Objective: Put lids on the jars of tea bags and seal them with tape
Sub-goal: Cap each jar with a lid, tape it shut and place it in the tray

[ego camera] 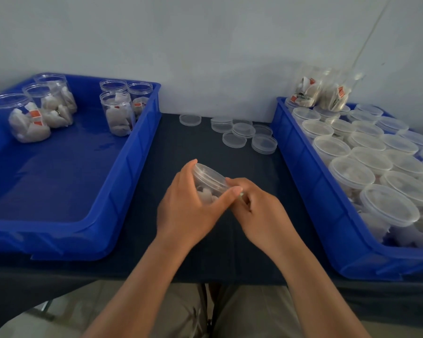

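Left hand (188,203) grips lidded jar (209,182) tilted above counter (181,142); right hand (257,208) curled at lid edge, possibly pinching tape; jar light, slick, thin-walled; hold body, not lid.

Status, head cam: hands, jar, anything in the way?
Left hand grips jar, tilted. Right hand fingertips at jar wall below lid; tape not discernible. Loose lids farther back, apart from hands.
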